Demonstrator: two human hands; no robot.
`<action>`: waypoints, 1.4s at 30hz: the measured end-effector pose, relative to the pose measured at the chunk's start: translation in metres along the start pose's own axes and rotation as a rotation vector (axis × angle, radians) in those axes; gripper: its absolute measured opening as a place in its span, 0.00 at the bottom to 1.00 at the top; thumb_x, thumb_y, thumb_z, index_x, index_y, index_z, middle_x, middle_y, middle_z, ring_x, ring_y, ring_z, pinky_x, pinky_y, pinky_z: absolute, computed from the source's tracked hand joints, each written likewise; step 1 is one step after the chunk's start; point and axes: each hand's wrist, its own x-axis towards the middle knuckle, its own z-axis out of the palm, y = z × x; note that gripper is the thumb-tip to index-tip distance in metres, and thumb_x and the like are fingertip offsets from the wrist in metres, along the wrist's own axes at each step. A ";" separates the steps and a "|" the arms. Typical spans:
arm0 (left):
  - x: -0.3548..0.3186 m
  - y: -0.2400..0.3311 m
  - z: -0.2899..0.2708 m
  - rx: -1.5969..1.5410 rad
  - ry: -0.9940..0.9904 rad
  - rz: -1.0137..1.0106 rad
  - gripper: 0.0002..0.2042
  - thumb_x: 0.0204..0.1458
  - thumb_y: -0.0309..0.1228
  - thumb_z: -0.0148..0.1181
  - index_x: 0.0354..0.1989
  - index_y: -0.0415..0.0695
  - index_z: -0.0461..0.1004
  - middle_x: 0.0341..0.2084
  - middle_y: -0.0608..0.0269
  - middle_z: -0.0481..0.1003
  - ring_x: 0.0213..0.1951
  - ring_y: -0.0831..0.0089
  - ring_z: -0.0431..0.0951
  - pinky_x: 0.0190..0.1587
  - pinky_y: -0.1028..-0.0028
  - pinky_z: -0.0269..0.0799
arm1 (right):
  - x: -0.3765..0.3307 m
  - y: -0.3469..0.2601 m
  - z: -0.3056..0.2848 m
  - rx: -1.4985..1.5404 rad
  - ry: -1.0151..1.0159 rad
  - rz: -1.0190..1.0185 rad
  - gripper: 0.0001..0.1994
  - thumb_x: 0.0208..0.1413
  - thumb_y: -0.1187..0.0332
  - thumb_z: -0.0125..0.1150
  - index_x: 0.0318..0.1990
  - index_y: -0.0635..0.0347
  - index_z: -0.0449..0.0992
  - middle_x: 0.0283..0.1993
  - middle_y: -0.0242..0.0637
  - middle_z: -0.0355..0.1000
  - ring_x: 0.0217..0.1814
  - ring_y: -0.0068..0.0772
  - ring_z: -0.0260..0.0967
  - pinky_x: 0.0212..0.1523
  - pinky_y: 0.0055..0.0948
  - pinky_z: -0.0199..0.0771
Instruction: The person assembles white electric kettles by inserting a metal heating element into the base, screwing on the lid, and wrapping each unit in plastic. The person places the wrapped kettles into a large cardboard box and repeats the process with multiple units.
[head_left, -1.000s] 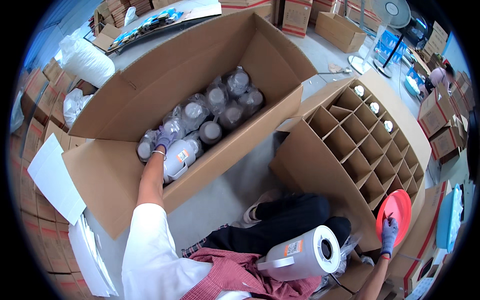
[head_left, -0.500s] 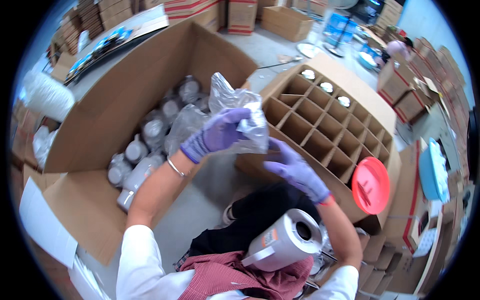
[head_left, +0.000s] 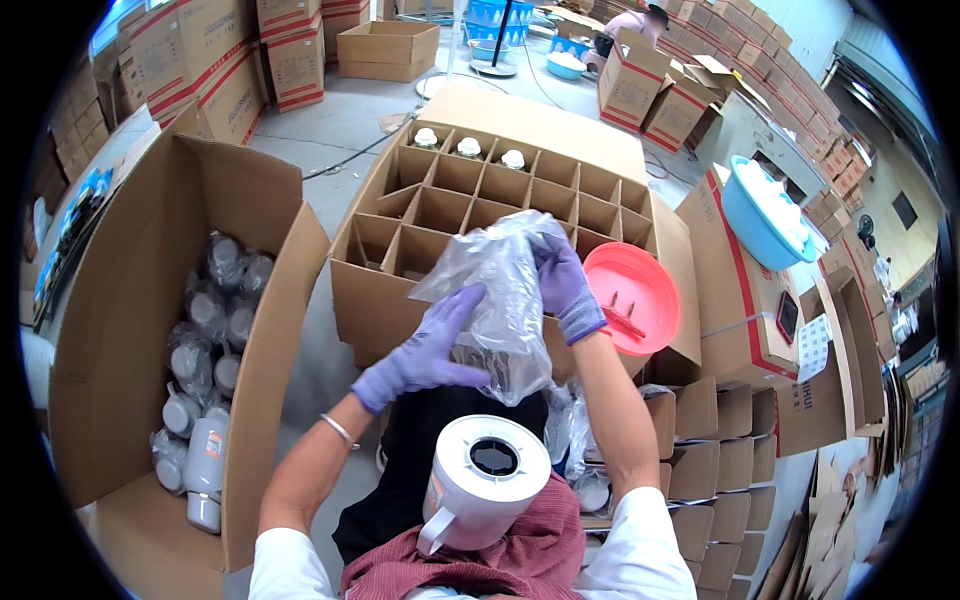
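One head-worn fisheye camera looks steeply down, close above the lap.

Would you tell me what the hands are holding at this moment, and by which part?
Both hold a clear plastic bag: the right hand grips its upper end, the left hand its lower left side.

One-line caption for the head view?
Both gloved hands, left hand and right hand, hold a clear plastic bag above a divided carton.
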 end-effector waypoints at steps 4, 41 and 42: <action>0.037 -0.017 0.038 -0.563 0.510 -0.329 0.25 0.59 0.31 0.59 0.63 0.35 0.68 0.54 0.54 0.75 0.54 0.73 0.73 0.57 0.73 0.68 | -0.030 0.025 0.053 -0.437 0.078 -0.089 0.33 0.65 0.42 0.50 0.67 0.59 0.62 0.62 0.43 0.68 0.61 0.36 0.69 0.61 0.37 0.71; -0.080 0.246 0.186 0.081 -0.099 0.643 0.18 0.59 0.28 0.53 0.57 0.37 0.72 0.56 0.51 0.72 0.55 0.57 0.73 0.57 0.64 0.69 | -0.503 0.129 0.080 -1.692 1.384 -1.364 0.44 0.38 0.69 0.77 0.65 0.61 0.58 0.65 0.50 0.57 0.68 0.50 0.57 0.67 0.44 0.60; -0.107 0.253 0.213 -0.009 -0.214 0.861 0.19 0.58 0.27 0.53 0.57 0.36 0.71 0.55 0.47 0.72 0.57 0.52 0.71 0.61 0.63 0.65 | -0.542 0.134 0.083 -1.642 1.530 -1.256 0.43 0.40 0.70 0.75 0.65 0.63 0.56 0.65 0.47 0.57 0.69 0.45 0.57 0.68 0.41 0.59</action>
